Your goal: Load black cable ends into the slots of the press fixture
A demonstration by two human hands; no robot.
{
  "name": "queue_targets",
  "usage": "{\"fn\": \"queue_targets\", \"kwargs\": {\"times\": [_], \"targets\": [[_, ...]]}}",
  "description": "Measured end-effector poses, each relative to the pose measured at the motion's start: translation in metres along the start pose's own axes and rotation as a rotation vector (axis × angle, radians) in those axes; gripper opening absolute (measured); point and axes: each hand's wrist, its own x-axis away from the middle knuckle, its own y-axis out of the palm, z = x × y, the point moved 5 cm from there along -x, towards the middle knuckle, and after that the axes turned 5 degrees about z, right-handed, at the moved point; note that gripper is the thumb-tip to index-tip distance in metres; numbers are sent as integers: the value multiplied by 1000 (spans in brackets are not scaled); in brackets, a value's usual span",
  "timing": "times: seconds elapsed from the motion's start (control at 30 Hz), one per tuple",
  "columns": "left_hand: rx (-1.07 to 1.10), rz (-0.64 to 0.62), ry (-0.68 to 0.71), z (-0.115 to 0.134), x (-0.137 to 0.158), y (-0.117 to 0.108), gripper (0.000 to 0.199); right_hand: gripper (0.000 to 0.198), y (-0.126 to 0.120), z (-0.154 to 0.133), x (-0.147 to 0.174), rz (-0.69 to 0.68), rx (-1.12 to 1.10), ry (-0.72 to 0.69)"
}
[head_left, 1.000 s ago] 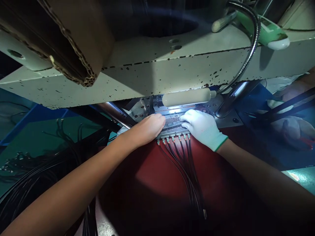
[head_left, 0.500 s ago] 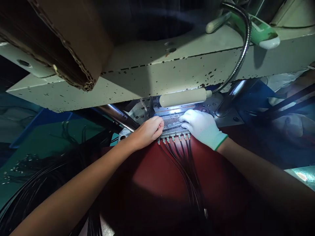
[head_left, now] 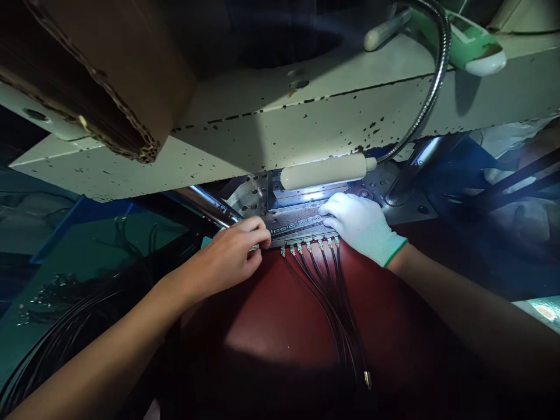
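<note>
Bare left hand (head_left: 231,259) curled, fingertips pinched at the left end of the mould (head_left: 301,224), gloved right hand (head_left: 356,224) pressed flat on its right end, black wires (head_left: 332,291) fanned from its front edge over red counter (head_left: 271,315), lamp (head_left: 324,171) lit just above.

Both arms reach forward from the bottom corners and come close together in the middle. The left hand (head_left: 231,256) is bare, with its fingers (head_left: 256,233) curled in and the tips pinched together, the back of the hand facing up. The right hand (head_left: 359,224) wears a white glove with a green cuff and lies palm down, its fingers stretched out flat toward the left.
</note>
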Motion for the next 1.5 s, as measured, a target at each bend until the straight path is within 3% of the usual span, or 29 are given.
{"fn": "queue_targets", "kwargs": {"times": [0.2,0.33,0.6,0.9,1.17,1.33,1.5], "targets": [[65,156,42,18,-51,22,18,16,2,0,0,37,20,-12],[4,118,61,23,-72,37,14,18,3,1,1,54,15,-14],[-223,-34,85,37,-79,38,20,20,2,-1,0,-27,9,13],[-191,7,101,30,-76,51,23,22,0,-1,-2,-28,28,17],[148,133,44,13,-48,25,16,18,-4,-3,-2,-59,22,49],[146,186,46,4,-30,17,19,17,0,-1,-2,-43,21,50],[142,201,74,12,-24,27,22,14,1,1,-2,-30,-5,47]]}}
